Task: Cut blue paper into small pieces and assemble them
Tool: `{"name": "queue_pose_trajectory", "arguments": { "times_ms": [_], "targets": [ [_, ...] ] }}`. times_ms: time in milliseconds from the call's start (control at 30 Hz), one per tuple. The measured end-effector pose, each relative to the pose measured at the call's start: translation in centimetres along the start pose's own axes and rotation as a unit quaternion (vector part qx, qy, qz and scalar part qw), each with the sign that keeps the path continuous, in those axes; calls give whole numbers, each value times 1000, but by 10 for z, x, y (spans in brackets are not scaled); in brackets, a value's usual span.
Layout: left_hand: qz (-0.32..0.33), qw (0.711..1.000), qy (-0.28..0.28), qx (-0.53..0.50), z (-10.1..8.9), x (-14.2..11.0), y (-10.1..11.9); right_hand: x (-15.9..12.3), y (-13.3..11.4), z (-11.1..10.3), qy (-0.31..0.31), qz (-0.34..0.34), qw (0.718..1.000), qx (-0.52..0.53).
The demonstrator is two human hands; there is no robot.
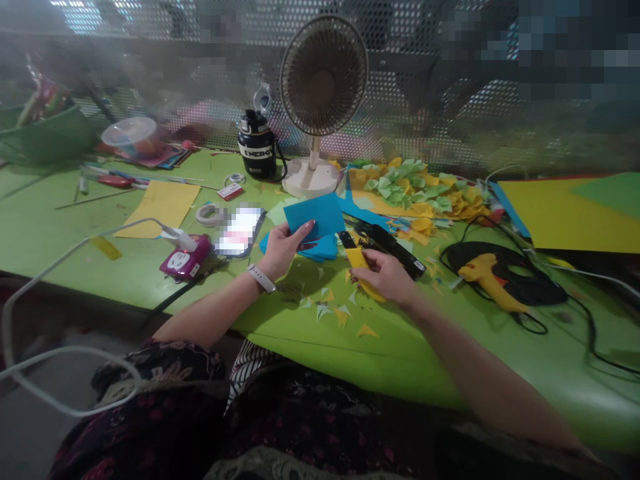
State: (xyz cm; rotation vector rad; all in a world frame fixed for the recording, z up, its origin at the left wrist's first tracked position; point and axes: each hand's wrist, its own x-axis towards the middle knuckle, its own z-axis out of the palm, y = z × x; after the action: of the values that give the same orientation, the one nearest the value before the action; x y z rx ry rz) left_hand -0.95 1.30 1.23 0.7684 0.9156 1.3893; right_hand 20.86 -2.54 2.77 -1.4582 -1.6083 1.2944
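Note:
My left hand (284, 250) pinches a blue paper sheet (315, 215) by its lower edge and holds it raised over the table. Under it lies a small stack of blue paper (324, 249). My right hand (381, 275) is closed around a yellow-handled tool with a dark head (358, 259); its exact kind is not clear. The dark head points up toward the blue sheet's lower right corner; whether they touch I cannot tell. Just beyond my right hand lies a long black device (395, 248). Small green and orange paper scraps (342, 316) are scattered nearer to me.
A fan (324, 77) and a black jug (257, 152) stand at the back, near piled paper pieces (415, 183). At left are a phone (240, 231), a tape roll (210, 214) and a purple power socket (186, 259). A yellow glue gun (493, 280) with a cord lies right.

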Motion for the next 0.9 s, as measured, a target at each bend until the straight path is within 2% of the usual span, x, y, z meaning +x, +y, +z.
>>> {"name": "queue_pose_trajectory", "arguments": {
  "times_ms": [333,900],
  "targets": [
    [4,1000,0,-1,-1,0,2,-5,-11,-2,-17,47,996,68],
    [-5,999,-29,19,-3,-1,-2,-3,-7,-2,-4,20,997,73]
  ]
}}
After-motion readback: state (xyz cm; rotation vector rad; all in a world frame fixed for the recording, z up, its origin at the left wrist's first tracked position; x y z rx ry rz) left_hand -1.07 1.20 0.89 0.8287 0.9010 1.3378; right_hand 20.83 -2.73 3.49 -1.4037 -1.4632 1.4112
